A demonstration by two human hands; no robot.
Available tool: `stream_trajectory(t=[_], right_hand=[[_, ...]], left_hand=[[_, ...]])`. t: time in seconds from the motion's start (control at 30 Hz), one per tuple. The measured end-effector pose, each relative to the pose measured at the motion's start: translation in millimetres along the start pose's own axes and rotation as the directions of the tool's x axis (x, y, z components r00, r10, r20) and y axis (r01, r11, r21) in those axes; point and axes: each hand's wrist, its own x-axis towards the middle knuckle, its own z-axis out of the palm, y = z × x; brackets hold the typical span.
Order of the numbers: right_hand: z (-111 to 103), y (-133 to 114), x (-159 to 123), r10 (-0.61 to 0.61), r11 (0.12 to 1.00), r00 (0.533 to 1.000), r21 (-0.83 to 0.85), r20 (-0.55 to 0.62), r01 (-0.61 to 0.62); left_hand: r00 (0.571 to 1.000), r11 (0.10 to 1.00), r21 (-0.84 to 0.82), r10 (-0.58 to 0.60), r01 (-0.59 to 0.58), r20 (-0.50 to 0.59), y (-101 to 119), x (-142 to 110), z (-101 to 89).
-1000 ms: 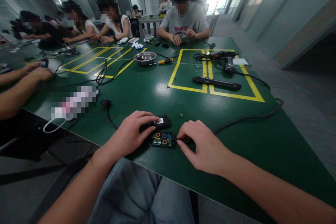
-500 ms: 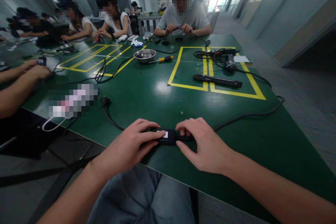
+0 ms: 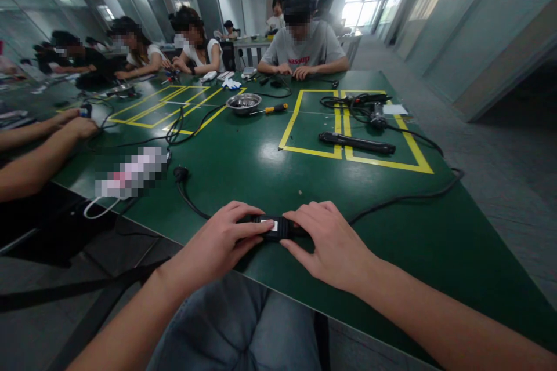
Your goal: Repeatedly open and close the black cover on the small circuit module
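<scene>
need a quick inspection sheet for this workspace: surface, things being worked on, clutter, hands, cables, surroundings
Surface: green table with yellow tape rectangles
Things being worked on: black case with white label, inside not visible
Clutter: metal bowl, screwdriver beside it, black bar across the tape
Hands: left hand grips the case, a fingertip on its label; right hand is at the case's right end
Cables: black plug on a cord left of the case; another cord runs toward the right table edge
Surroundings: person seated opposite, others along the left
</scene>
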Motion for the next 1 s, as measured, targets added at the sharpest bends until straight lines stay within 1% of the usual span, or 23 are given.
stream_trajectory(t=[0.27, 0.33, 0.43, 0.47, 0.53, 0.6, 0.67, 0.77, 0.87, 0.93, 1.0], right_hand=[[1, 0, 3, 0.066, 0.996, 0.997, 0.063, 0.037, -0.068], [3, 0, 3, 0.100, 0.992, 0.994, 0.066, 0.052, -0.103], [4, -1, 3, 0.185, 0.978, 0.981, 0.083, 0.060, -0.189], [4, -1, 3, 0.215, 0.971, 0.975, 0.095, 0.055, -0.220], [3, -2, 3, 0.252, 0.960, 0.967, 0.119, 0.042, -0.255], [2, -2, 3, 0.238, 0.963, 0.970, 0.122, 0.040, -0.241], [2, -2, 3, 0.197, 0.973, 0.980, 0.114, 0.041, -0.201], [3, -1, 4, 0.156, 0.982, 0.987, 0.097, 0.040, -0.160], [4, 0, 4, 0.149, 0.986, 0.988, 0.074, 0.046, -0.152], [4, 0, 4, 0.151, 0.985, 0.987, 0.073, 0.056, -0.155], [3, -1, 4, 0.146, 0.986, 0.987, 0.078, 0.061, -0.151]], left_hand=[[0.998, 0.996, -0.073, -0.042, 0.045, 0.042, -4, 4, -3.5], [0.994, 0.986, -0.141, -0.083, 0.093, 0.071, -3, 4, -6.0], [0.972, 0.930, -0.284, -0.214, 0.232, 0.094, -4, 6, -9.8], [0.960, 0.904, -0.325, -0.269, 0.279, 0.074, -4, 7, -10.6], [0.930, 0.867, -0.365, -0.368, 0.338, -0.013, -7, 12, -10.9], [0.905, 0.868, -0.334, -0.416, 0.366, -0.090, -10, 19, -9.4], [0.904, 0.886, -0.263, -0.417, 0.381, -0.094, -13, 27, -6.9], [0.924, 0.911, -0.169, -0.383, 0.376, -0.011, -15, 36, -3.9], [0.938, 0.930, -0.122, -0.345, 0.346, 0.031, -15, 35, -5.0], [0.952, 0.947, -0.099, -0.306, 0.305, 0.006, -12, 29, -7.6], [0.960, 0.961, -0.064, -0.273, 0.269, -0.057, -7, 18, -10.4]])
